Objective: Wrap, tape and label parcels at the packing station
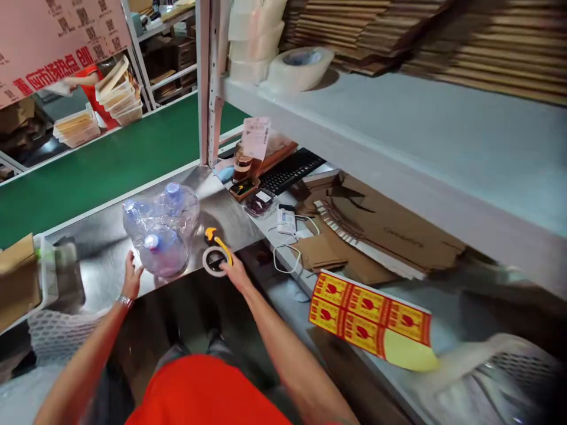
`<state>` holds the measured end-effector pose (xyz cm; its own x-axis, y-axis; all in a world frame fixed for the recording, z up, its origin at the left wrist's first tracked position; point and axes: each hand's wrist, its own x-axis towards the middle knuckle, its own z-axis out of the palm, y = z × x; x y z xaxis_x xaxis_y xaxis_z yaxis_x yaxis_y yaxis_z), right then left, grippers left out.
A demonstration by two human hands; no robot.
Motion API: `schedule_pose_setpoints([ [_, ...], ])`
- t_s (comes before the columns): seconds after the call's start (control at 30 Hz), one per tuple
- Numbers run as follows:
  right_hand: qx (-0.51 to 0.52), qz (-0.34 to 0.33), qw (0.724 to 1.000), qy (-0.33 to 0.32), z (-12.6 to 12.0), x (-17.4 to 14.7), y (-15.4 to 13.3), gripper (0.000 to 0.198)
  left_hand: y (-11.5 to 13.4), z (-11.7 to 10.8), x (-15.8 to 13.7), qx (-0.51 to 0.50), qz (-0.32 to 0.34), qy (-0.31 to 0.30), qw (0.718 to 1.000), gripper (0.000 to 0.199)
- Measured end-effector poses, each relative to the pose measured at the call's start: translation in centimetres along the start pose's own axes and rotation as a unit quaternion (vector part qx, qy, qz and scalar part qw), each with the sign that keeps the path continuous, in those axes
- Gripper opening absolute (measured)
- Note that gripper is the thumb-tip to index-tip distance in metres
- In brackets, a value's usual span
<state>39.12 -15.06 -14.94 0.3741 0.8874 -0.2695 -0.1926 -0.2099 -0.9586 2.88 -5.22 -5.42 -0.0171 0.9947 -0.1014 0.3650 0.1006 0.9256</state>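
My right hand (pixel 234 273) is closed round a yellow-handled tape dispenser (pixel 225 248) that carries a roll of tape. It is held just off the front edge of the metal worktop (pixel 100 265). To its left stand several clear bottles with blue caps, bundled in plastic film (pixel 166 251). My left hand (pixel 132 276) is beside the lower left of this bundle, thumb and fingers apart, holding nothing. Whether its fingertips touch the film I cannot tell.
A green conveyor belt (pixel 101 156) runs behind the worktop. At left is a white basket (pixel 49 277) with cardboard. Fragile stickers (pixel 367 313), a keyboard (pixel 290 170) and flattened cartons (pixel 381 227) lie right. Overhead juts a shelf (pixel 398 130) with tape rolls (pixel 299 68). Another person's arm shows beyond the belt.
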Motion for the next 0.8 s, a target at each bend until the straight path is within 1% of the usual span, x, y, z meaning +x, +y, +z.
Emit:
schedule_pose_setpoints([
  [0.03,0.013,0.015,1.000,0.004,0.8,-3.1,2.0,0.075,2.1,-1.4,2.4,0.003,0.041,0.004,0.999,0.120],
  [0.07,0.031,0.049,0.998,-0.010,2.1,-6.2,3.8,0.076,4.6,-2.4,5.2,0.009,0.092,0.007,0.996,0.118],
  [0.1,0.058,0.078,0.995,-0.011,3.6,-9.3,5.5,0.075,7.1,-3.0,8.1,0.029,0.137,0.008,0.990,0.115],
  [0.13,0.086,0.092,0.992,-0.025,5.3,-12.2,6.9,0.076,9.6,-3.0,10.9,0.057,0.171,0.005,0.984,0.109],
  [0.17,0.113,0.105,0.988,-0.031,7.2,-14.8,8.0,0.077,12.0,-2.7,13.5,0.090,0.197,-0.006,0.976,0.104],
  [0.2,0.132,0.111,0.985,-0.023,9.1,-17.0,8.6,0.077,13.9,-2.1,15.7,0.129,0.213,-0.025,0.968,0.095],
  [0.23,0.151,0.114,0.982,-0.010,11.0,-18.7,8.9,0.076,15.4,-1.3,17.5,0.168,0.214,-0.048,0.961,0.079],
  [0.3,0.182,0.117,0.976,0.031,14.4,-20.6,8.8,0.069,17.2,0.2,19.4,0.213,0.204,-0.075,0.953,0.054],
  [0.37,0.203,0.117,0.970,0.065,17.4,-20.9,8.2,0.065,17.6,0.9,19.6,0.232,0.197,-0.075,0.950,0.042],
  [0.43,0.209,0.114,0.967,0.090,20.2,-20.4,7.4,0.072,17.4,0.9,19.0,0.239,0.197,-0.065,0.949,0.038],
  [0.5,0.226,0.119,0.960,0.114,22.9,-19.9,6.8,0.083,17.1,0.4,18.1,0.241,0.196,-0.065,0.948,0.035],
  [0.6,0.307,0.134,0.932,0.141,25.9,-19.7,6.2,0.091,16.9,-1.0,16.7,0.248,0.188,-0.071,0.948,0.034],
  [0.67,0.354,0.144,0.912,0.150,26.5,-19.6,5.7,0.089,16.6,-2.4,15.2,0.268,0.173,-0.049,0.946,0.036],
  [0.7,0.365,0.148,0.906,0.155,26.4,-19.4,5.4,0.086,16.2,-3.3,14.2,0.282,0.160,-0.028,0.945,0.038],
  [0.77,0.362,0.156,0.904,0.165,25.0,-17.9,4.5,0.078,15.3,-5.2,11.5,0.316,0.117,0.028,0.941,0.041],
  [0.8,0.339,0.155,0.913,0.164,23.8,-16.6,3.7,0.073,14.6,-6.1,9.8,0.333,0.087,0.058,0.937,0.043],
])
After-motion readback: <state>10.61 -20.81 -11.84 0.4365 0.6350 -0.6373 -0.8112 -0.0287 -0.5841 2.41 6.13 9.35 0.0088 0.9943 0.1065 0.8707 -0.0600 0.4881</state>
